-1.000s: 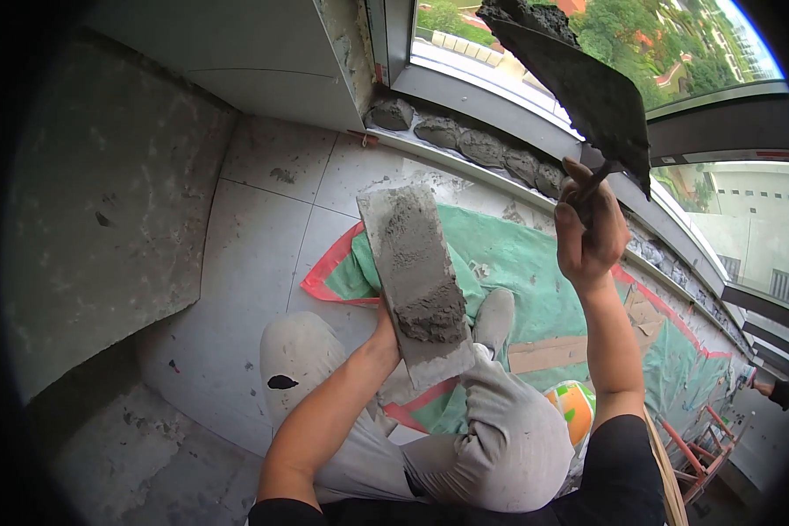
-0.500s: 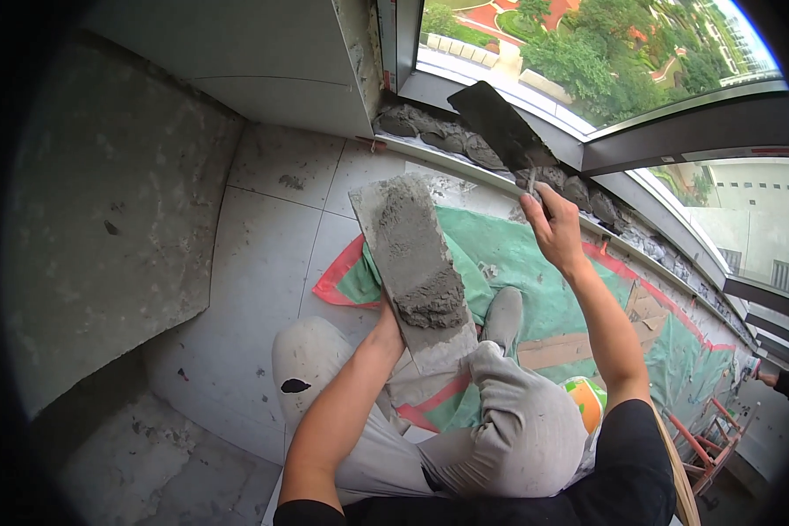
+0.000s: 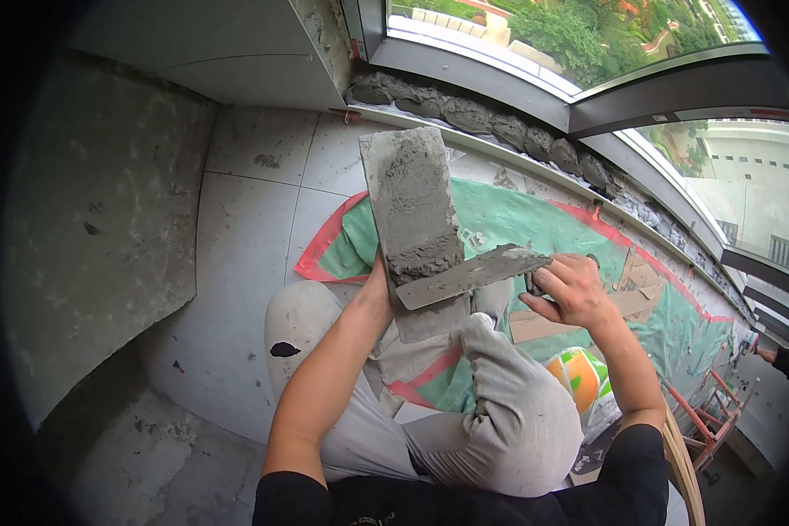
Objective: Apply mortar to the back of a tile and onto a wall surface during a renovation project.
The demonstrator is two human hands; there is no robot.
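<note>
A flat grey board (image 3: 381, 167), used like a plasterer's hawk, is held up in front of me with wet mortar (image 3: 421, 210) spread along it and heaped toward its near end. My left hand (image 3: 377, 289) holds it from below; its fingers are hidden under the board. My right hand (image 3: 573, 291) is closed round the handle of a trowel (image 3: 465, 278). The long blade lies across the near end of the board, at the lower edge of the mortar heap. Grey lumps of mortar (image 3: 466, 116) line the window ledge beyond the board.
A green sheet with red edging (image 3: 517, 210) covers the floor, with cardboard (image 3: 636, 294) on it. A white, orange and green bucket (image 3: 579, 379) stands beside my right knee. Concrete (image 3: 105, 228) rises at left. Another person's arm (image 3: 776, 357) and a red metal frame (image 3: 706, 416) are far right.
My right hand has brought the trowel down from near the window ledge to the near end of the board. The board has turned slightly more upright in view.
</note>
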